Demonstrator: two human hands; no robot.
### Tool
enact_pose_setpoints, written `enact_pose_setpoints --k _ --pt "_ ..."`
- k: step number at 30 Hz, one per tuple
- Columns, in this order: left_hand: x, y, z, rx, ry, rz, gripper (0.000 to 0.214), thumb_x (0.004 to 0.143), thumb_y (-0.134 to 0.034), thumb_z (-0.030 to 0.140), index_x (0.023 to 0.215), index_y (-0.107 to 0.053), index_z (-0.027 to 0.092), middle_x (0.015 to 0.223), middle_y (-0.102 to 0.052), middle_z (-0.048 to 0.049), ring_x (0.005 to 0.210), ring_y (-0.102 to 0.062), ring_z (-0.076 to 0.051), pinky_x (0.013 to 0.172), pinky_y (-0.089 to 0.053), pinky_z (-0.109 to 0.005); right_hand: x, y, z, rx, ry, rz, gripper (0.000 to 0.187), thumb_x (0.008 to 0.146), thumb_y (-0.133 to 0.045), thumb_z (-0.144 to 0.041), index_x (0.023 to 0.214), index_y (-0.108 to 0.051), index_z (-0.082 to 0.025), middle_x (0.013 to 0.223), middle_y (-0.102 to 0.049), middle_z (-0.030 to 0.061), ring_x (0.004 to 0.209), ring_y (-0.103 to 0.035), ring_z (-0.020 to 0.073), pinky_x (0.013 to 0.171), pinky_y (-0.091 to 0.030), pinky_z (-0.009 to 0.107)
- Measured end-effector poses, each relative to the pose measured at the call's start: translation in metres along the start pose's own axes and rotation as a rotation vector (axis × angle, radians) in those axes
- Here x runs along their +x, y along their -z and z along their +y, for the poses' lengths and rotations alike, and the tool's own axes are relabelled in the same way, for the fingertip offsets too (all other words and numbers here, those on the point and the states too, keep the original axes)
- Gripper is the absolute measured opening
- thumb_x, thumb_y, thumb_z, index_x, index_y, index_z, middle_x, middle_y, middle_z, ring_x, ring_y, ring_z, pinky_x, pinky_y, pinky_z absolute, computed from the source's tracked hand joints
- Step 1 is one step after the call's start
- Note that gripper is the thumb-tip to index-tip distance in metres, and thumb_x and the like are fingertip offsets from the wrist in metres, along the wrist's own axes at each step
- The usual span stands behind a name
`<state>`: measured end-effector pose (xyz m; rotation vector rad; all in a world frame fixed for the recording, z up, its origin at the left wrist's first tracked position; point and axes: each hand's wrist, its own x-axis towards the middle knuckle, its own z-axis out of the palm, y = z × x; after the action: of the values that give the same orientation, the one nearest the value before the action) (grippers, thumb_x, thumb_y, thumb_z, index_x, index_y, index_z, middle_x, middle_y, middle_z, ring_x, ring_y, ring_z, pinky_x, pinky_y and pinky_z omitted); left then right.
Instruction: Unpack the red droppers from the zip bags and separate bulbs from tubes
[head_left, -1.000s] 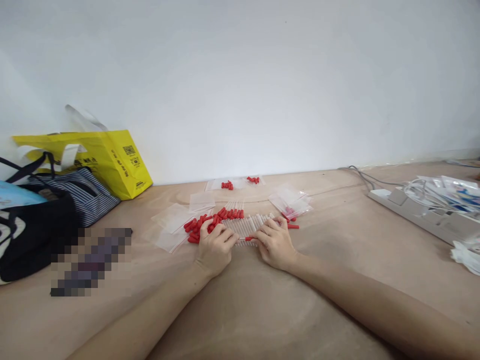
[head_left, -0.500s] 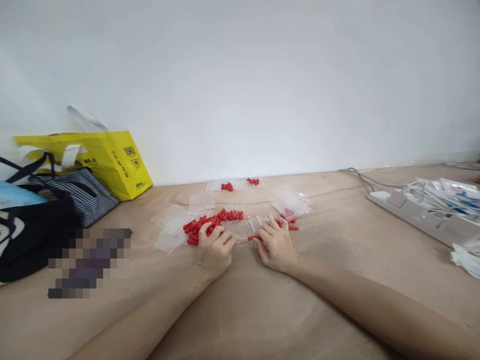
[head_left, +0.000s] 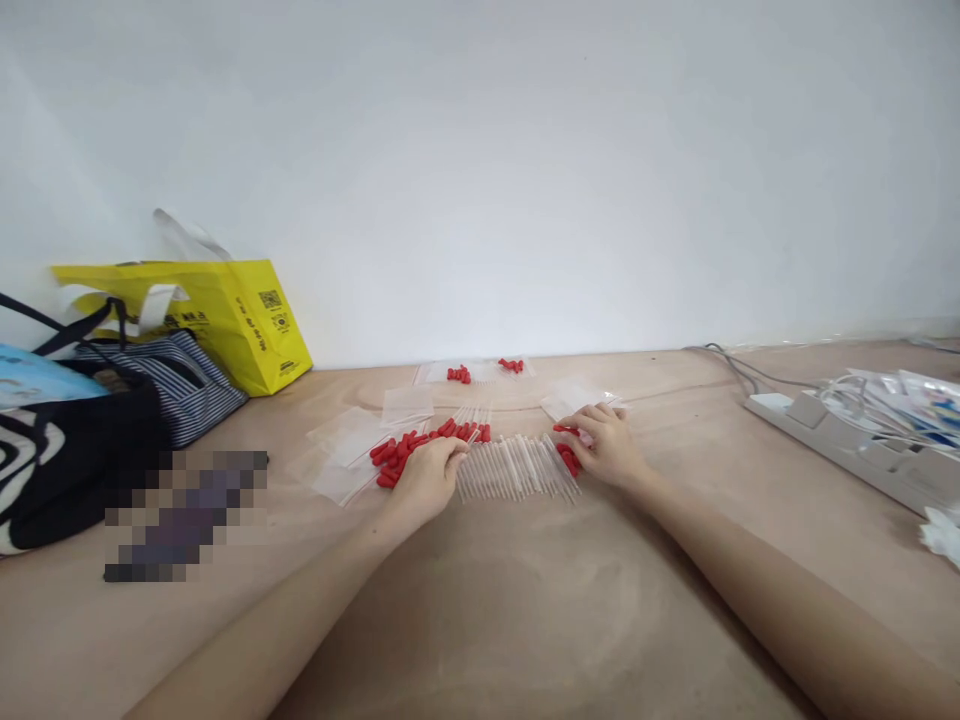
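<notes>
My left hand point(head_left: 429, 475) is closed in a pinch on a thin clear tube point(head_left: 473, 437), beside a group of tubes with red ends point(head_left: 486, 433). A heap of red caps point(head_left: 401, 450) lies just left of its fingers, partly covered by the hand. In front of me is a row of thin clear tubes point(head_left: 517, 468), side by side. My right hand point(head_left: 611, 445) is at the right end of this row, its fingertips closed on a red cap point(head_left: 568, 429). More red caps point(head_left: 568, 460) lie below its fingers.
Clear plastic bags point(head_left: 341, 455) lie to the left, and another clear bag point(head_left: 574, 397) is behind my right hand. Farther back, a bag point(head_left: 439, 372) bears small red pieces. A yellow bag point(head_left: 259, 330) and striped pouch point(head_left: 187, 385) stand left; a power strip point(head_left: 795, 425) lies right.
My hands have moved apart. The left hand has gone up toward the red-ended tubes, carrying a tube; the right hand has moved right to the red caps. The row between them is now uncovered.
</notes>
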<state>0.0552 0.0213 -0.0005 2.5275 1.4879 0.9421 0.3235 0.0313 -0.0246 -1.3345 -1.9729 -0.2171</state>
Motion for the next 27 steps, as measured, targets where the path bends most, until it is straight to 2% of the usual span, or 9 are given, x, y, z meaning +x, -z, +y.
enact_pose_setpoints --k 2,4,9,14,17,20,24,27 --pt "0.004 -0.001 -0.001 -0.049 0.127 -0.075 0.015 0.076 -0.047 0.016 0.085 -0.059 0.018 0.071 -0.066 -0.0011 0.064 -0.062 -0.015 0.058 -0.046 -0.026 0.001 0.006 0.014 0.022 0.011 -0.053 0.014 0.079 -0.051 -0.031 0.079 -0.062 -0.024 0.078 -0.064 0.0009 0.077 -0.050 0.0177 0.074 -0.025 0.034" --pt "0.008 -0.004 -0.002 -0.063 0.196 -0.111 0.018 0.073 -0.051 0.018 0.089 -0.058 0.017 0.066 -0.066 -0.0002 0.061 -0.061 -0.015 0.057 -0.047 -0.026 0.001 0.010 0.023 0.050 0.003 -0.100 0.013 0.078 -0.053 -0.033 0.076 -0.061 -0.023 0.077 -0.065 0.0001 0.077 -0.051 0.0174 0.075 -0.026 0.034" --pt "0.013 -0.012 0.002 -0.025 0.233 -0.091 0.014 0.066 -0.056 0.017 0.079 -0.059 0.016 0.064 -0.064 -0.0002 0.061 -0.060 -0.015 0.057 -0.046 -0.026 0.000 0.011 0.026 0.042 0.012 -0.220 0.014 0.075 -0.056 -0.036 0.071 -0.060 -0.024 0.076 -0.066 -0.0010 0.078 -0.051 0.0180 0.074 -0.026 0.034" --pt "0.016 -0.016 0.006 0.008 0.232 -0.053 0.012 0.065 -0.056 0.017 0.076 -0.059 0.016 0.066 -0.063 -0.0013 0.064 -0.060 -0.016 0.060 -0.045 -0.026 0.001 0.003 0.022 0.024 -0.059 -0.192 0.021 0.073 -0.056 -0.044 0.073 -0.062 -0.025 0.077 -0.066 -0.0004 0.077 -0.052 0.0186 0.074 -0.027 0.034" --pt "0.014 -0.018 0.006 0.006 0.208 -0.029 0.010 0.068 -0.056 0.020 0.077 -0.058 0.016 0.068 -0.063 -0.0023 0.066 -0.060 -0.016 0.061 -0.046 -0.026 0.003 0.007 0.030 0.039 -0.092 -0.159 0.017 0.075 -0.052 -0.037 0.074 -0.062 -0.023 0.080 -0.065 0.0011 0.079 -0.052 0.0188 0.076 -0.028 0.035" --pt "0.004 -0.018 0.004 -0.009 0.155 0.023 0.010 0.072 -0.053 0.022 0.081 -0.057 0.017 0.075 -0.062 -0.0024 0.070 -0.059 -0.015 0.063 -0.046 -0.026 0.004 0.019 0.046 0.061 -0.044 -0.212 0.017 0.070 -0.051 -0.025 0.083 -0.062 -0.024 0.089 -0.063 0.0022 0.085 -0.052 0.0197 0.076 -0.030 0.033" --pt "-0.016 -0.016 0.000 -0.024 -0.050 0.115 0.011 0.079 -0.047 0.022 0.084 -0.056 0.018 0.078 -0.057 -0.0016 0.064 -0.055 -0.011 0.060 -0.045 -0.023 0.003 0.028 0.061 -0.006 0.034 -0.305 0.034 0.063 -0.054 -0.022 0.096 -0.062 -0.028 0.099 -0.060 0.0031 0.090 -0.049 0.0220 0.076 -0.031 0.033" --pt "-0.028 -0.013 -0.003 -0.018 -0.140 0.123 0.011 0.080 -0.045 0.021 0.081 -0.056 0.018 0.074 -0.054 -0.0009 0.062 -0.053 -0.010 0.059 -0.044 -0.021 0.003 0.025 0.060 -0.076 0.057 -0.300 0.030 0.065 -0.054 -0.022 0.092 -0.065 -0.028 0.097 -0.062 0.0033 0.089 -0.048 0.0213 0.075 -0.029 0.033"
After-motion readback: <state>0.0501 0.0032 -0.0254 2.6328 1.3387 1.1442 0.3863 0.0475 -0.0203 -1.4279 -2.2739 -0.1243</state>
